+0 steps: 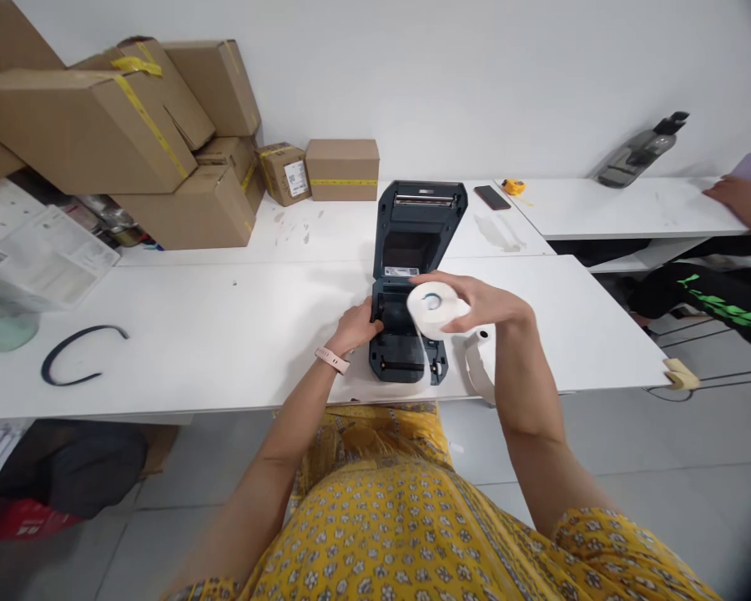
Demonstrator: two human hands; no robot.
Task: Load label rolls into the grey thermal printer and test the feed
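A dark label printer [406, 367] stands on the white table with its lid [441, 221] raised, so its inner bay shows. My left hand [356, 325] grips the printer's left side wall, thumb over the edge. In my right hand [485, 305] is a white paper label roll [422, 321], held by its outer rim above the right part of the bay. A loose strip hangs from this roll down over the printer's front. Partly behind my right forearm, a second white roll [479, 371] rests on the table.
Cardboard boxes [138, 133] are piled at the back left. A black headband [53, 355] lies on the table [225, 334]. Beyond the printer are a phone [491, 198] and a yellow tape measure [513, 187]. A dark bottle [638, 154] and another person's hand [742, 200] are at the far right.
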